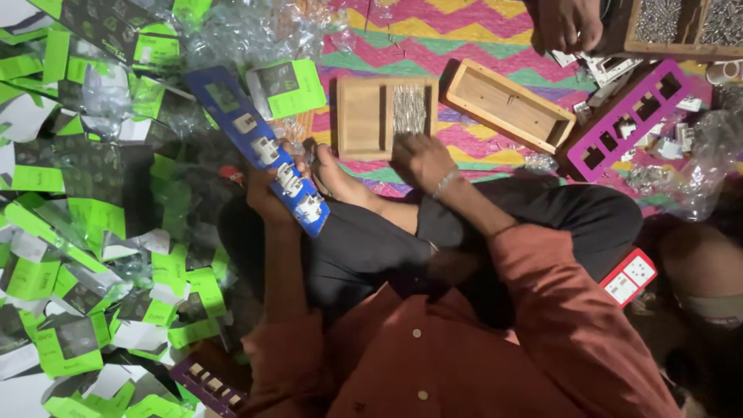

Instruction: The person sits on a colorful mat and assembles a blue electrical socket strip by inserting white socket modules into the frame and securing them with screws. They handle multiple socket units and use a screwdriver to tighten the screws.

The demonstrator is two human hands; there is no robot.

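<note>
Clasped in the left hand [267,193] is a long blue switch panel [259,147], fingers wrapped round its lower half, so that it slants from about 11 o'clock of the hand down to 5 o'clock across the person's lap. The right hand [422,159] reaches to 12 o'clock and rests at the near edge of a shallow wooden tray [364,116]; its fingers curl down towards a heap of small silvery screws [409,108] in the tray's right half, but whether they pinch anything cannot be told.

Green and black packaging cards [85,232], mostly rectangular with bright green label patches, lie strewn in a thick heap from 7 to 11 o'clock, mixed with crumpled clear plastic bags [248,31]. One green card [286,87] lies just beside the panel's upper end. A red-edged card with white squares [631,277] sits at 4 o'clock by the person's knee.

The blue panel is narrow and flat, with four white switch modules set in a row along its lower half and an empty window near its top.

At 1 o'clock lies a second wooden tray [511,104], empty and tilted on the diagonal, and beyond it a purple panel frame [631,116] with open rectangular cut-outs. Another person's hand [569,23] shows at the top edge. All rests on a woven mat [464,42] with zigzag bands of pink, yellow and green; the person sits cross-legged in dark trousers and a rust shirt.
</note>
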